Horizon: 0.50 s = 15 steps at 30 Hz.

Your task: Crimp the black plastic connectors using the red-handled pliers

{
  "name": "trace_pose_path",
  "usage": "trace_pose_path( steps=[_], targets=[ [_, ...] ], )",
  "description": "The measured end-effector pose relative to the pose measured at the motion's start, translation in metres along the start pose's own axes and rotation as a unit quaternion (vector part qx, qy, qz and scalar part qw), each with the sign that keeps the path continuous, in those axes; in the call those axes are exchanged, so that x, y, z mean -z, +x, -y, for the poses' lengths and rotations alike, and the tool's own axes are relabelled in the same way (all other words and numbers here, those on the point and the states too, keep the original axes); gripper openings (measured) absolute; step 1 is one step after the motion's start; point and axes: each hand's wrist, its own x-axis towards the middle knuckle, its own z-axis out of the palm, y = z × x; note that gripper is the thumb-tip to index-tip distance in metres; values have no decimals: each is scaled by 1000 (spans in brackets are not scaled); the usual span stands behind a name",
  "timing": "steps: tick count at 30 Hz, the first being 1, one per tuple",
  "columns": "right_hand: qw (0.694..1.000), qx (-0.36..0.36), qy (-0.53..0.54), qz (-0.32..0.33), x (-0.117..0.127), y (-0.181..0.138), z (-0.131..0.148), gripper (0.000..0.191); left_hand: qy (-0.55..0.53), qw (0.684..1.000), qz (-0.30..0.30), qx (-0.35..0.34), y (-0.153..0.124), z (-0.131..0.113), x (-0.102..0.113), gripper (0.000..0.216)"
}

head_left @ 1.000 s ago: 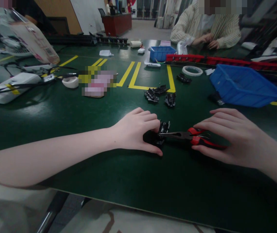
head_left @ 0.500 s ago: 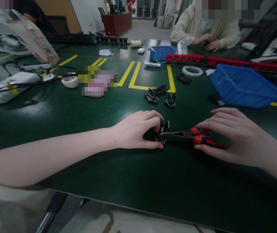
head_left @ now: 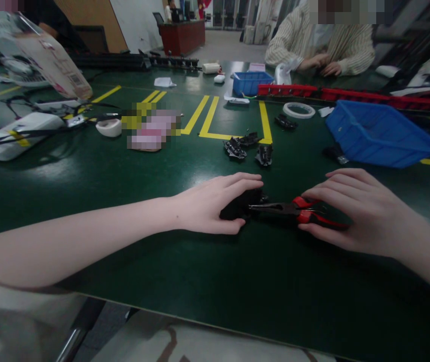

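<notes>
My left hand (head_left: 218, 203) curves its fingers and thumb around a small black plastic part (head_left: 243, 203) on the table; the fingers hide much of it, and its far edge sticks out past the fingertips. My right hand (head_left: 354, 211) holds needle-nose pliers (head_left: 280, 208) by their red handles. The pliers point left, and their tips are at the black part; whether the jaws grip it I cannot tell. Beyond my hands lie several similar black parts (head_left: 234, 148), one of them apart near a roll of tape (head_left: 298, 110).
A large blue bin (head_left: 384, 136) stands at the right, a smaller blue bin (head_left: 251, 83) farther back. Red strips (head_left: 365, 95) lie across the far side. At the left are a white device (head_left: 22, 133) with cables and a phone (head_left: 154, 129). Another person (head_left: 320, 50) sits opposite.
The fingers of my left hand have straightened over the black part, which now shows less and looks darker. The pliers and my right hand have shifted slightly left.
</notes>
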Motion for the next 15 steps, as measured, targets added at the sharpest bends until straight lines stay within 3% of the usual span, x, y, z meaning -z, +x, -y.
trace_pose_path(
  steps=[5, 15],
  targets=[
    [1000, 4, -7, -3, -2, -1, -2, 24, 34, 999, -13, 27, 0, 0, 1, 48],
    [1000, -25, 5, -8, 0, 0, 3, 19, 46, 998, -24, 38, 0, 3, -1, 43]
  ],
)
